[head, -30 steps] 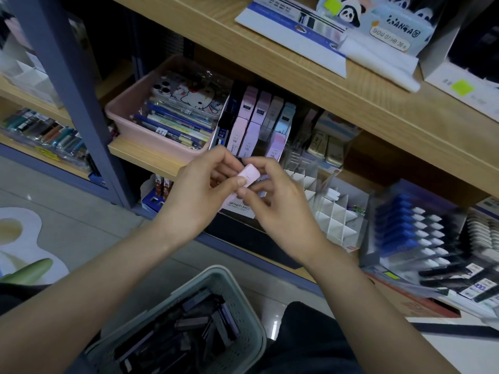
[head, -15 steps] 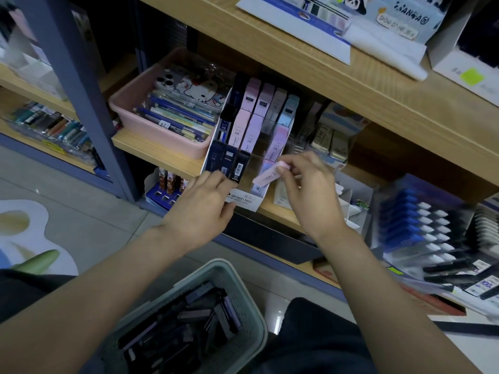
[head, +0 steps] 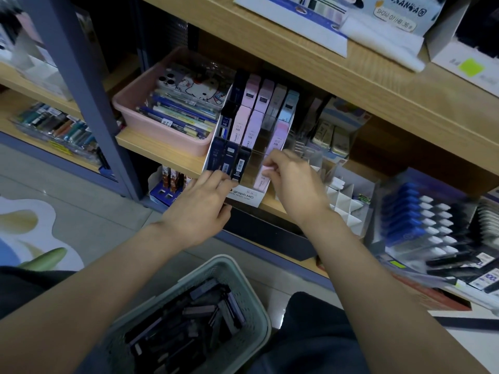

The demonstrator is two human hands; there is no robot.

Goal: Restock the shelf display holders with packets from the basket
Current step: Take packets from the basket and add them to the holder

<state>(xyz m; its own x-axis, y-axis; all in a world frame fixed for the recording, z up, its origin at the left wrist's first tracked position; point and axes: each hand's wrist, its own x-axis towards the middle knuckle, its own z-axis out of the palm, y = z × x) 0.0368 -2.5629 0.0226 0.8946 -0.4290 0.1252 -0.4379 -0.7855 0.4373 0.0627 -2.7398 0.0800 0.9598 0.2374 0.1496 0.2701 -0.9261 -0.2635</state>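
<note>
A white tiered display holder [head: 247, 196] marked "graph MG" stands on the middle wooden shelf, its slots filled with dark, pink and pale blue packets. My right hand [head: 293, 182] pinches a pink packet [head: 262, 178] that sits in the front row's right slot. My left hand [head: 204, 203] rests against the holder's front left corner, fingers touching the dark packets [head: 228, 160] there. Below, between my arms, a pale green basket [head: 243, 287] holds several dark packets [head: 189, 325].
A pink tray [head: 135, 106] of pens and phone cases sits left of the holder. Right of it are a clear divider rack [head: 343, 201] and blue-capped items [head: 407, 211]. A grey upright post [head: 89, 98] stands at left. A wooden shelf [head: 337, 85] overhangs the holder closely.
My right hand carried the pink packet from in front of the holder down into its front right slot. My left hand let go of it and moved onto the holder's front left corner.
</note>
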